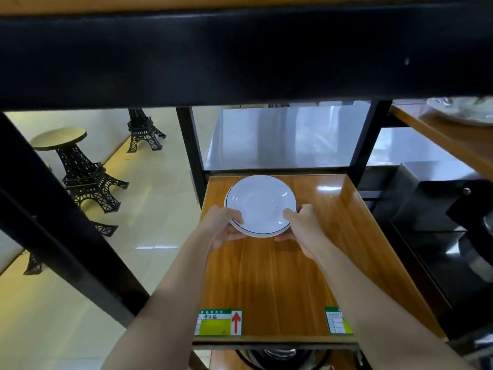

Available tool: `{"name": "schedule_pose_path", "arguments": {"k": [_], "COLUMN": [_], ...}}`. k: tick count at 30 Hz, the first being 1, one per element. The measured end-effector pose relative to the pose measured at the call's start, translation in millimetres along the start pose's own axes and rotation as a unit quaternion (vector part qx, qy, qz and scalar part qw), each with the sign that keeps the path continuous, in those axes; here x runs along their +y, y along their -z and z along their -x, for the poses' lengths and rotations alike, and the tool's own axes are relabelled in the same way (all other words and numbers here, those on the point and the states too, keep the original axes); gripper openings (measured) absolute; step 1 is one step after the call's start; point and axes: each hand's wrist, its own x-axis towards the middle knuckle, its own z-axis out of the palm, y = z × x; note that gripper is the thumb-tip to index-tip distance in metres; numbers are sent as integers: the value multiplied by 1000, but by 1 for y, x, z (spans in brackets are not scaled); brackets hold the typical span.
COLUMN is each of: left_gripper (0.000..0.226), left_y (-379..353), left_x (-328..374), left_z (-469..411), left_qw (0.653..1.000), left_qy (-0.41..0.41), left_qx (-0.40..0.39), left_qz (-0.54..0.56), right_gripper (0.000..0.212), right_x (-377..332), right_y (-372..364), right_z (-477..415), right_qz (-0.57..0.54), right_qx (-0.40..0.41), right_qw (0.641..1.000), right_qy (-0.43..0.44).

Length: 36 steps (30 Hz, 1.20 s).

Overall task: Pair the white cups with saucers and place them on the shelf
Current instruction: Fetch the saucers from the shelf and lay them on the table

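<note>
Both hands, left hand (pixel 222 227) and right hand (pixel 301 225), have fingers clamped on opposite rims of the round white dark-edged saucers (pixel 261 205), apparently two stacked, low over the glossy wooden shelf (pixel 274 276). Keep them level; no cup is visible.

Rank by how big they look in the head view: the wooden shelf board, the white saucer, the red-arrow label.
1. Wooden shelf board, clearly largest.
2. White saucer, held by both hands.
3. Red-arrow label, smallest, though nearer the camera.
</note>
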Motion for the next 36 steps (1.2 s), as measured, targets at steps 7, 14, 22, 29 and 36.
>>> {"name": "schedule_pose_path", "arguments": {"k": [7,14,22,29,36], "left_gripper": [53,27,29,25,30], "left_y": [-5,-21,-36,-45,-70], "left_x": [-20,-47,-110,-136,-166], "left_z": [39,101,192,257,321], "left_qw": [996,982,974,971,967], "left_qy": [-78,-185,-210,-235,-246], "left_qx": [-32,28,79,35,-67], "left_qz": [0,0,35,6,-23], "right_gripper": [40,35,32,31,34], "right_x": [6,11,43,57,78], "right_y": [11,29,58,82,123], "right_z": [46,108,191,272,367], "right_qz": [-27,-39,-50,-51,-53], "right_qx": [0,-27,-51,-12,95], "right_qw": [998,995,994,992,984], "right_qy": [59,85,80,117,144]}}
